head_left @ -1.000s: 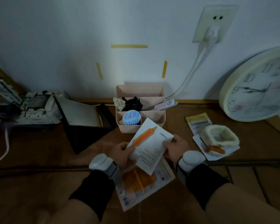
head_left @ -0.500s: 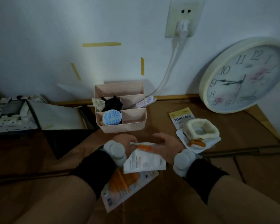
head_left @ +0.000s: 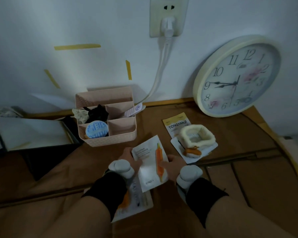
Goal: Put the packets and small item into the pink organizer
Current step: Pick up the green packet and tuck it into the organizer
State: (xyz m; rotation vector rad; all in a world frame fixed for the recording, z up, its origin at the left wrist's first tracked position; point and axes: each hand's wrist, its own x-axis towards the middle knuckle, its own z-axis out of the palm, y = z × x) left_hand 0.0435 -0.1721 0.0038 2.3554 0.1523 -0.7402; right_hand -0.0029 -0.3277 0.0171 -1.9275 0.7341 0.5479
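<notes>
Both hands are holding one white packet (head_left: 150, 162) with an orange stripe: the left hand (head_left: 132, 158) is gripping its left edge and the right hand (head_left: 172, 166) its right edge. Just beyond the hands, the pink organizer (head_left: 110, 140) is holding a blue round lid (head_left: 96, 130), a black thing (head_left: 97, 112) and a striped packet (head_left: 133, 110).

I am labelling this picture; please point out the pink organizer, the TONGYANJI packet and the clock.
pink organizer (head_left: 110, 141), head view, front wall.
TONGYANJI packet (head_left: 176, 123), head view, printed upper part.
clock (head_left: 237, 74), head view, dial centre.
</notes>
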